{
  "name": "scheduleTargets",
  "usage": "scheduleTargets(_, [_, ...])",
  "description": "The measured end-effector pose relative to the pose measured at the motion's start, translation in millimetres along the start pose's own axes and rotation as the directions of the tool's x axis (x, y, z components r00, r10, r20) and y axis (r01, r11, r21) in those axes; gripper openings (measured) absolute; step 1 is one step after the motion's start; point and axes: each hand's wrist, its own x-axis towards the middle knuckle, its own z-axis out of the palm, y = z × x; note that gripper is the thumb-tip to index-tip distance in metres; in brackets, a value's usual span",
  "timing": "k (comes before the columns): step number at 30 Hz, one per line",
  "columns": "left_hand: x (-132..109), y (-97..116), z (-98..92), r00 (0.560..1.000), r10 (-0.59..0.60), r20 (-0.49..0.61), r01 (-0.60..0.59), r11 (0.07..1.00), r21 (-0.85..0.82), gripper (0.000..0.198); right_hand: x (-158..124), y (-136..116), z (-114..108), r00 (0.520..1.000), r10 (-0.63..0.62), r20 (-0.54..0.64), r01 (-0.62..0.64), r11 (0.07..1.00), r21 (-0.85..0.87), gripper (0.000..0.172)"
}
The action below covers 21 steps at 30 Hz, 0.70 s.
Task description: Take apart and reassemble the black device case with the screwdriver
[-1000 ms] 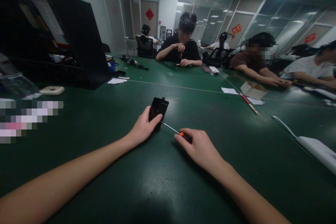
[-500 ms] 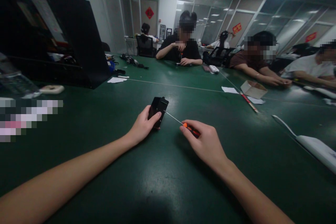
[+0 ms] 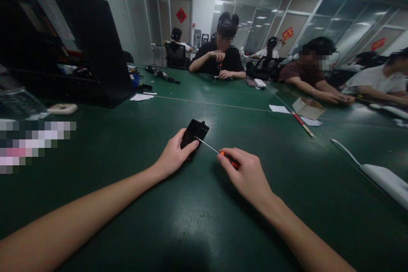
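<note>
A flat black rectangular case (image 3: 200,129) with a small loop tab on its top edge is tilted above the green table (image 3: 191,208). My left hand (image 3: 175,151) is closed around its left side, thumb across the front. In my right hand (image 3: 247,170) is a screwdriver (image 3: 230,160) with an orange and black handle, pinched between thumb and fingers. Its thin metal shaft points up and left, and the tip meets the face of the case just above my left thumb. Whether a screw sits under the tip is too small to tell.
A large black box (image 3: 95,51) stands at the left beside a clear plastic container (image 3: 19,97). To the right lie a small cardboard box (image 3: 307,108), a red stick (image 3: 302,125) and a white power strip (image 3: 387,180). Several people sit around the table; one opposite (image 3: 219,57) holds a screwdriver.
The case has tilted and shifted slightly right in my left hand. The screwdriver tip has moved from the case's right edge inward onto its face, with my right hand moving slightly left.
</note>
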Motion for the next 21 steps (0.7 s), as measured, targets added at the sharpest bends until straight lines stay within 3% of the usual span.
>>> scheduleTargets(21, [-0.6,2.0,-2.4,0.996,0.09,-0.025,-0.084,0.98,0.18,0.032,-2.0,1.0,1.5,0.999,-0.035,-0.007,0.035,0.999,-0.022,0.017])
